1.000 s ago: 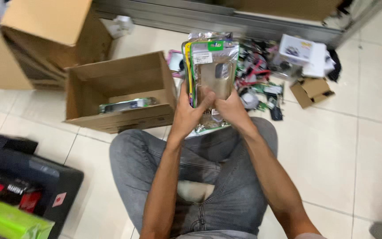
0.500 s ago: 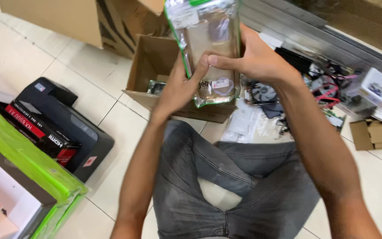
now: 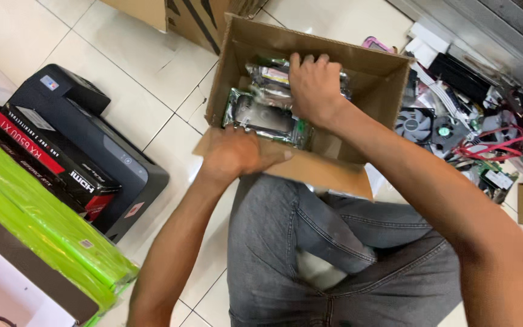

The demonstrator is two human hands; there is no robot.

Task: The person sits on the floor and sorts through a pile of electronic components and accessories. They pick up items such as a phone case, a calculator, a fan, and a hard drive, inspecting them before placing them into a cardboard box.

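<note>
We find the placing step in hand: our right hand (image 3: 312, 86) presses curled fingers on the bagged parts (image 3: 266, 115) inside the cardboard box (image 3: 310, 169), whose near flap lies under our left hand's (image 3: 237, 154) flattened fingers, so release calls for care

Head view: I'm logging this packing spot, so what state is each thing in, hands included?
Cardboard box: open, flaps out, partly filled.
Bagged parts: sealed in clear bags, lying inside the box.
Left hand: resting on the box's near flap, holding nothing.
Right hand: inside the box, pressed on the bags.
Black carton: closed, on the floor.
Cooling fans: loose, unpacked, on the floor.
</note>
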